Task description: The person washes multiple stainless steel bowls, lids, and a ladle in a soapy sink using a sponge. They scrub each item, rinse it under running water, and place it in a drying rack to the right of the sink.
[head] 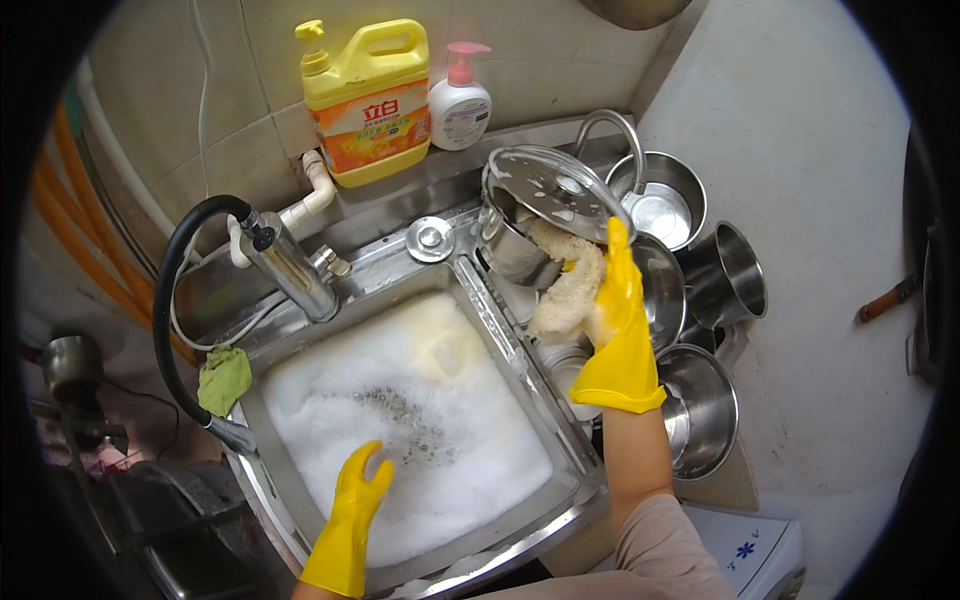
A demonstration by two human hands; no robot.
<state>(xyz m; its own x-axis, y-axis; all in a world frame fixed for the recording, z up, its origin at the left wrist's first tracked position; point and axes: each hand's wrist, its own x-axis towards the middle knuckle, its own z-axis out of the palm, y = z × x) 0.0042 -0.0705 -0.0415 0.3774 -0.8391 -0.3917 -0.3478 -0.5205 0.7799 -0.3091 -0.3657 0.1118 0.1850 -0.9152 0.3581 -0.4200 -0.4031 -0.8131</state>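
My right hand [619, 300], in a yellow rubber glove, grips a pale loofah [566, 296]. Its raised fingers are at the rim of a wet glass lid [559, 187]; whether they press on it I cannot tell. That lid leans tilted over a stainless steel pot [510, 244]. Over the near left part of the sink [566, 480], my left hand [358, 487] wears a matching glove. Its thumb and forefinger are apart with nothing visible between them, and the other fingers are partly hidden. White suds [480, 450] fill the basin, with a bubbly patch in the middle.
Several steel vessels crowd the right side, including a bowl [709, 412] and a tall pot [739, 270]. A faucet [292, 270] with a black hose rises at the left, near a green cloth [225, 380]. Behind stand a yellow detergent jug [367, 105] and a white pump bottle [460, 112].
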